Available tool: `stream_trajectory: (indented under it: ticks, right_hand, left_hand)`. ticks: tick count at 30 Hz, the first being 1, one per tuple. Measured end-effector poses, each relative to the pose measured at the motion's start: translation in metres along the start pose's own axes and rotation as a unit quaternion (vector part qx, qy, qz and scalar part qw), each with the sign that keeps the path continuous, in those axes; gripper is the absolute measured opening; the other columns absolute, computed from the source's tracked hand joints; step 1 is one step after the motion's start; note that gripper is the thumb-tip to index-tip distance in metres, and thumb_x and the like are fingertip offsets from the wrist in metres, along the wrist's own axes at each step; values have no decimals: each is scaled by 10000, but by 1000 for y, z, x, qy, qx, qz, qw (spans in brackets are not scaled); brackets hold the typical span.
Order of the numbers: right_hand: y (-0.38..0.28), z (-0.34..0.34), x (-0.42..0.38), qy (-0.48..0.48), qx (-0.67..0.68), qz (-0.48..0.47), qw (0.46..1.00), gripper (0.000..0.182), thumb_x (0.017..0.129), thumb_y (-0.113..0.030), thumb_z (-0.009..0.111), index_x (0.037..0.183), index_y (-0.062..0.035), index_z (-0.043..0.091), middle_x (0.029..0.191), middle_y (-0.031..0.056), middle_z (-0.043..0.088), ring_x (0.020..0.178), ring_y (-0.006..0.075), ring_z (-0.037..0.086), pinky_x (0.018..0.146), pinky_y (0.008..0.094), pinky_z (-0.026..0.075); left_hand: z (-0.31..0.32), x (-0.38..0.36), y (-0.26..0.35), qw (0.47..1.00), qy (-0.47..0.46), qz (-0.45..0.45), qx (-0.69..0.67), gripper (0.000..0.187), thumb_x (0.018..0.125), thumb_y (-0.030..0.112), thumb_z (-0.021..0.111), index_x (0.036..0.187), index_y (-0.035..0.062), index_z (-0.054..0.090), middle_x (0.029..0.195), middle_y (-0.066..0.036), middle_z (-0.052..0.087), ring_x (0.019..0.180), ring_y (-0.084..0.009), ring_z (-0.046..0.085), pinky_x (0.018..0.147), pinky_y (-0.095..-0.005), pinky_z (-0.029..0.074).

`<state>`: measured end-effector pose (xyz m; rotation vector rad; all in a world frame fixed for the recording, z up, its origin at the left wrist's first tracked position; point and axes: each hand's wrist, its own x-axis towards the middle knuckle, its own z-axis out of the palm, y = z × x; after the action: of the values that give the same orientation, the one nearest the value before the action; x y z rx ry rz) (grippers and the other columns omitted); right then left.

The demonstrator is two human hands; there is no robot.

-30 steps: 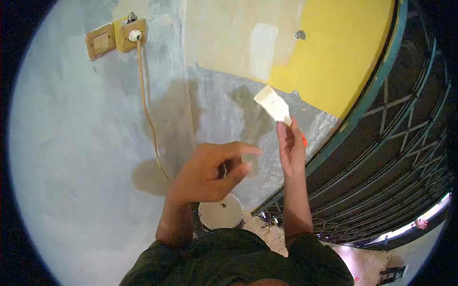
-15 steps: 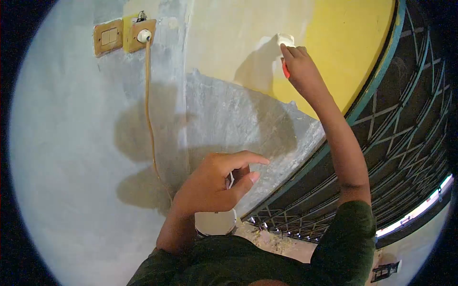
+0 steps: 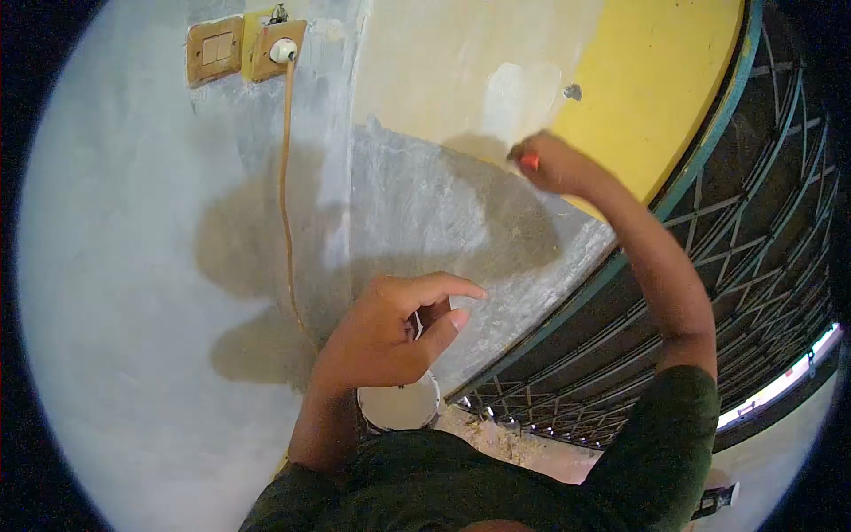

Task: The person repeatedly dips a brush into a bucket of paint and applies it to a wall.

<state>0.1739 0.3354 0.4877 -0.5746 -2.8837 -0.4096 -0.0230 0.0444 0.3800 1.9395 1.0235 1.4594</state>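
Observation:
My right hand (image 3: 554, 164) is closed round a red-handled putty knife (image 3: 529, 161), its blade hidden in this view. It is beside the lower end of a wet white smear of filler (image 3: 507, 93) on the wall. In front of my chest, my left hand (image 3: 386, 332) has its thumb and forefinger curved with a gap between their tips. The other fingers curl in around a thin white sliver (image 3: 415, 324); I cannot tell what it is. Below this hand stands a round bucket (image 3: 399, 406) of pale material, partly covered by my wrist.
A wooden-framed switch (image 3: 215, 51) and a socket (image 3: 277, 51) with a plug sit upper left, a brown cord (image 3: 284, 195) hanging down. On the right, a dark metal lattice gate (image 3: 745, 257) borders the yellow wall (image 3: 656, 80). Debris (image 3: 492, 434) lies on the floor.
My right hand has moved down the wall with the putty knife, uncovering the white smear and a small grey spot. The left hand keeps nearly the same pose.

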Motion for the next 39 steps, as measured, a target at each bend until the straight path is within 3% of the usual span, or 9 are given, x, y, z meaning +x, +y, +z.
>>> stream_trajectory:
  ticks: [5,9,13,14,17,24,31,32,39]
  right_hand:
    - [18,-102,39,72,-59,9,996,208,792,-53,547,924,4,698,860,191,705,799,327,680,762,390,541]
    - [-5,-160,50,138,-139,43,980,141,773,-32,564,853,25,664,799,202,672,807,406,642,741,453,526]
    - [2,-91,35,98,-287,-34,952,55,735,-34,594,765,-23,639,826,190,626,827,374,621,743,460,508]
    - [-11,-61,30,20,-317,57,946,69,735,-118,661,737,-52,640,869,186,626,865,357,613,759,453,499]
    - [-16,31,-6,59,-454,-31,889,285,684,-277,711,790,-15,678,882,165,616,902,325,581,824,424,470]
    - [-3,13,-1,-27,-20,-38,999,116,694,-52,636,797,-4,658,788,229,645,763,406,629,722,460,512]
    - [5,-146,48,257,-196,13,946,133,788,-71,562,854,-31,670,722,215,635,665,391,645,628,434,522]
    - [-2,-157,50,186,-248,56,949,87,786,-67,573,786,-17,644,695,205,608,686,380,632,624,447,508]
    - [-15,20,10,119,-412,-42,902,152,676,-194,669,736,-55,668,814,178,601,867,329,576,809,401,463]
  left_hand:
    - [5,5,5,1000,-18,-20,0,232,866,45,628,1095,61,666,631,-69,584,563,-100,530,555,-283,440]
    - [8,11,7,997,-37,-59,-19,250,858,76,628,1102,61,683,673,-16,574,593,-76,496,581,-250,431]
    - [14,16,4,997,-28,-72,-26,246,865,79,626,1104,56,679,694,-8,574,609,-70,490,588,-246,431]
    - [17,16,1,998,-17,-52,-21,242,866,59,623,1104,56,666,664,-37,577,582,-84,508,574,-261,436]
    - [19,15,-4,999,-7,-28,-16,236,867,35,619,1099,54,653,633,-65,579,554,-97,525,557,-278,439]
    - [21,12,6,999,-16,-29,-14,215,869,33,615,1079,49,659,645,-69,586,562,-97,530,556,-283,441]
    - [26,12,10,998,-43,-43,-16,210,877,40,613,1082,50,657,654,-66,592,574,-99,538,568,-284,444]
    - [27,11,9,998,-37,-45,-18,210,878,41,612,1083,50,657,654,-65,592,572,-100,536,564,-284,440]
    - [22,3,5,997,-39,-64,-5,213,879,45,608,1087,55,655,635,-58,571,565,-103,513,557,-291,429]
